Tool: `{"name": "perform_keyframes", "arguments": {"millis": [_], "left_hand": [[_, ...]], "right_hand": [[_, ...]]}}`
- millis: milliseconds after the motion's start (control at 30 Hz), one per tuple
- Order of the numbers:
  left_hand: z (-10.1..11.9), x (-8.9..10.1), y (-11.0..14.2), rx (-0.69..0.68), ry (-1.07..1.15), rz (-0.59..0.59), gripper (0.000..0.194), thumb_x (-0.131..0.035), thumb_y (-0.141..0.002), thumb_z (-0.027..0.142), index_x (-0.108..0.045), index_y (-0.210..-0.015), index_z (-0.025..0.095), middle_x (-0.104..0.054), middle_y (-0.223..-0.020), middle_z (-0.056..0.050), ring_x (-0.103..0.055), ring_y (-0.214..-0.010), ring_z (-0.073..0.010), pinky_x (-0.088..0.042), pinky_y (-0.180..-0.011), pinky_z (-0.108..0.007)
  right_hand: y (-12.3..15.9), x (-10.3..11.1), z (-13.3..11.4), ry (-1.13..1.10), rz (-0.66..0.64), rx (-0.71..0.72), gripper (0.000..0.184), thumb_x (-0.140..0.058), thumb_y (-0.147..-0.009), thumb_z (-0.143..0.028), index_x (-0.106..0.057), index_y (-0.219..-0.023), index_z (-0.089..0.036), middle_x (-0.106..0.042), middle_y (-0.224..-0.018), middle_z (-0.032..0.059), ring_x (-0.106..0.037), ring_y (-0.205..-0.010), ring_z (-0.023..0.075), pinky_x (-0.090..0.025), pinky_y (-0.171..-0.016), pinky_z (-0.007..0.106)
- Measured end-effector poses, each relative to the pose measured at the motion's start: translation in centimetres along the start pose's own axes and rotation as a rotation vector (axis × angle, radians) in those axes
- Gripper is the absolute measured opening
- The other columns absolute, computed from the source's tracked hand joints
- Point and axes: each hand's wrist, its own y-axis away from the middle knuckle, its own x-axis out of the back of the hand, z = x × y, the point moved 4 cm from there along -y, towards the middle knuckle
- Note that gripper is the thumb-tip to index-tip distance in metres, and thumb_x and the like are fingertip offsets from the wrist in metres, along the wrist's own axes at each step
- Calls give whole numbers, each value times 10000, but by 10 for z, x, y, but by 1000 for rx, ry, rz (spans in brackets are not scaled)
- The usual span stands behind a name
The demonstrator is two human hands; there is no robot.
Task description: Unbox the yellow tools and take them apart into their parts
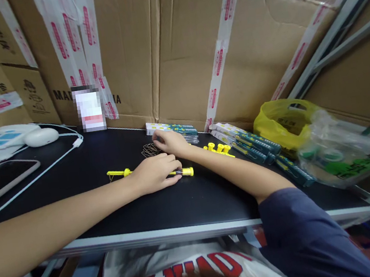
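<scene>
A slim yellow plastic tool with a thin metal shaft (123, 172) lies across the middle of the frame on the black tabletop (113, 213); its yellow ends stick out on both sides of the left hand (155, 174), which rests on top of it with its fingers (171, 167) curled and pressed together over the shaft. Just above, the right hand (169, 142) lies palm down, its fingertips touching a small heap of dark wire clips (150, 150); whether they pinch one cannot be told. Right of the hands, a cluster of small yellow plastic pieces (219, 148) sits near a row of teal-and-white packaged boxes (258, 149). Further right lie a crumpled yellow plastic bag (281, 125) and a clear plastic bag with green print (342, 157). In the upper left of the frame sit a white mouse-shaped device (40, 136), a white cable (38, 175) and a dark-screened phone (1, 178). Taped brown cardboard boxes (165, 45) rise behind.
</scene>
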Motion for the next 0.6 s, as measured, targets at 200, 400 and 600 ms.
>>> {"name": "perform_keyframes", "arguments": {"millis": [200, 400, 600], "left_hand": [[-4, 2, 1, -23, 3, -4, 203, -484, -900, 344, -620, -968, 209, -609, -926, -20, -561, -854, -178, -415, -743, -268], [-8, 0, 1, -51, 39, -16, 250, -476, -915, 399, -614, -1031, 226, -594, -914, -16, -565, -859, -165, -410, -727, -246], [-10, -4, 1, -57, 41, -23, 279, -445, -937, 415, -601, -1085, 237, -599, -952, -12, -574, -898, -163, -412, -744, -250]], "right_hand": [[75, 35, 10, -281, -11, -3, 306, -363, -958, -369, -585, -908, -165, -587, -755, 7, -492, -654, 117, -359, -633, 236], [130, 43, 7, -347, -135, 23, 324, -601, -831, -403, -562, -1049, -166, -507, -758, -10, -452, -641, 113, -373, -593, 233], [125, 37, 12, -370, -137, 37, 275, -650, -793, -421, -607, -867, -160, -530, -743, 0, -448, -642, 114, -346, -557, 231]]}}
